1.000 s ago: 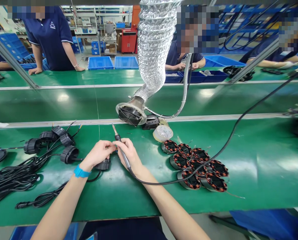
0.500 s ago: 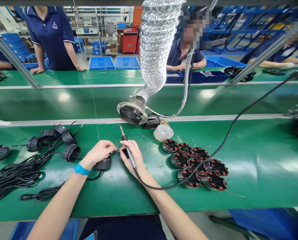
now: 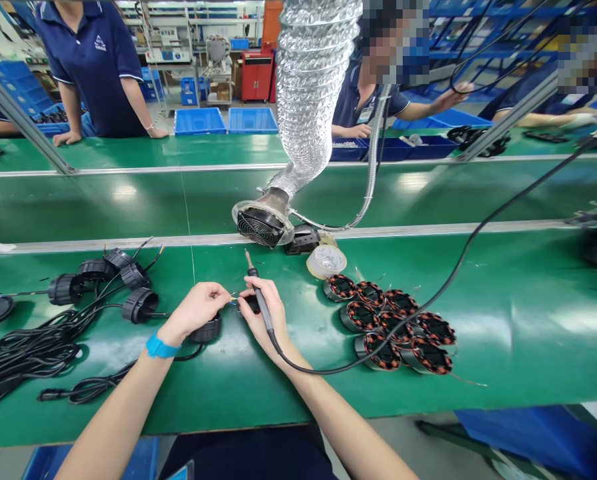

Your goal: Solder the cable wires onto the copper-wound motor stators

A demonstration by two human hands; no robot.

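Note:
My left hand (image 3: 201,308), with a blue band at the wrist, pinches thin coloured wires (image 3: 235,297) between thumb and fingertips. Under it sits a ridged black cap (image 3: 207,329) with a black cable leading off to the left. A soldering iron (image 3: 263,303) lies across my right hand (image 3: 269,313), its tip pointing up and away over the bench. Those right fingers are also closed around a small dark part (image 3: 251,305), mostly hidden, beside the wires. The fingertips of both hands are close together.
Several copper-wound motor stators (image 3: 395,327) stand to the right, crossed by the iron's cord (image 3: 448,287). Black caps (image 3: 141,305) and coiled cables (image 3: 33,353) lie left. A fume duct (image 3: 263,223) hangs ahead near a round container (image 3: 327,260). Co-workers (image 3: 95,73) are across the bench.
My right hand and the iron have shifted slightly right, opening a small gap where the wires show. My left hand keeps its pinch. A co-worker across the bench has stretched out an arm.

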